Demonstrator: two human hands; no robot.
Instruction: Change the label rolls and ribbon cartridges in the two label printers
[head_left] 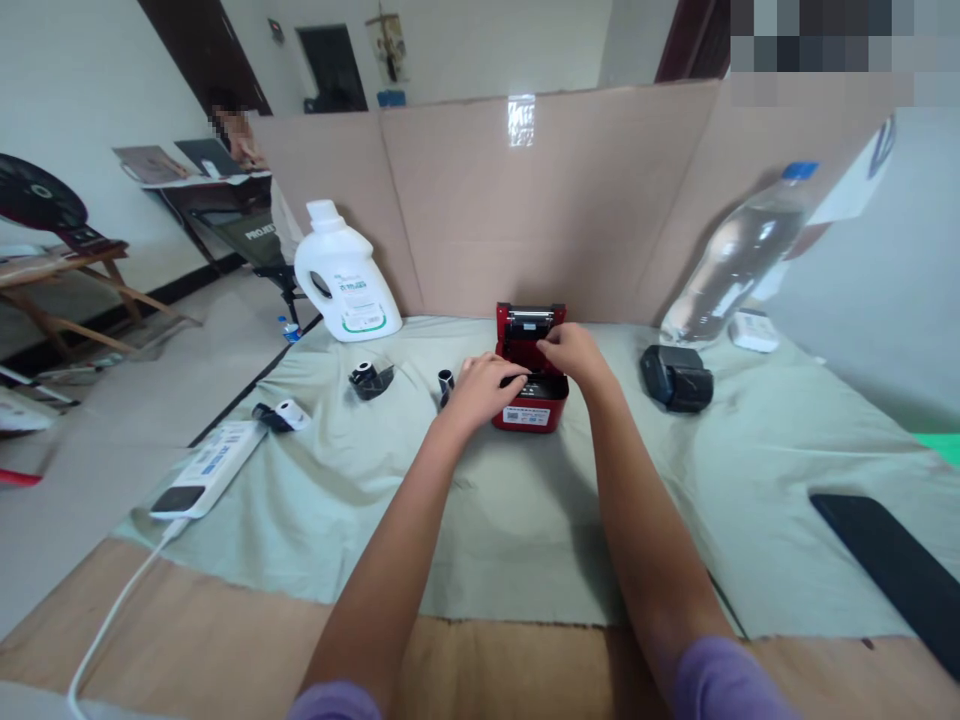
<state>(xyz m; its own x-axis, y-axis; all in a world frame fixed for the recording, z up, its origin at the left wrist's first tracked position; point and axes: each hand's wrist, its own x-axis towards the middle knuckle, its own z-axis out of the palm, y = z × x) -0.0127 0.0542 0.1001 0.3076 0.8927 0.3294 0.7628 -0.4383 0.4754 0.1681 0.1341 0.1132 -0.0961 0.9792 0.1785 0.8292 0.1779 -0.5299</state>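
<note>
A small red label printer [529, 415] stands on the green cloth with its lid [531, 322] raised. Its front carries a white label, and a dark compartment shows inside. My left hand [487, 388] lies over the printer's left edge, fingers reaching across the opening; its thumb is hidden. My right hand [574, 352] is at the right of the opening, in front of the raised lid. Its fingers are curled with the tips together, and I cannot make out anything between them. Just left of my left hand is a small dark roll [446, 382], partly covered by the hand.
Loose black-and-white rolls [367, 378] lie to the left, near a white power strip [214, 468]. A white jug [349, 275] and a water bottle [739, 255] stand by the cardboard screen [540, 200]. A black device [676, 380] and dark phone-like slab [885, 555] lie right.
</note>
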